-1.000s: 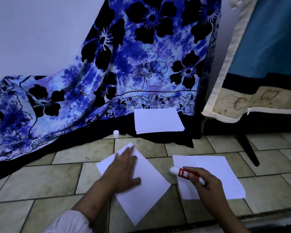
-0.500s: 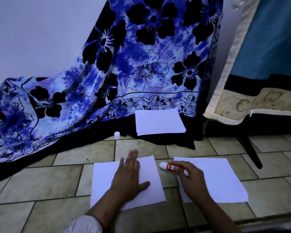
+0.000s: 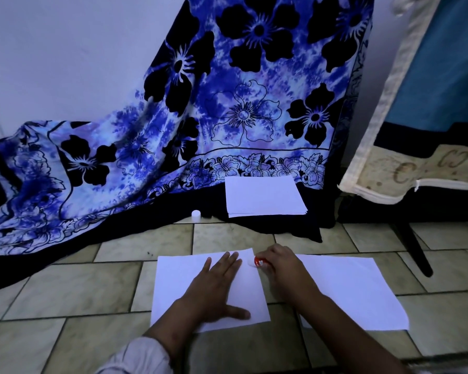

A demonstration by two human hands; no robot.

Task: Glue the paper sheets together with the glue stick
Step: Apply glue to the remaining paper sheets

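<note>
The glue stick [image 3: 259, 261], gripped in the curled right hand [image 3: 281, 268], touches the far right corner of the left sheet [image 3: 179, 279] on the floor [image 3: 92, 282]. The left hand [image 3: 214, 290] lies flat with straight fingers, likely pinning that sheet against sliding. A second sheet [image 3: 349, 287] waits just to the right.

White sleeve [image 3: 139, 357] on left arm

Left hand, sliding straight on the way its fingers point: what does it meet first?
Past the sheet's far edge and bare tile, likely the floral cloth's dark hem, then the paper stack on it; depth is uncertain.
</note>
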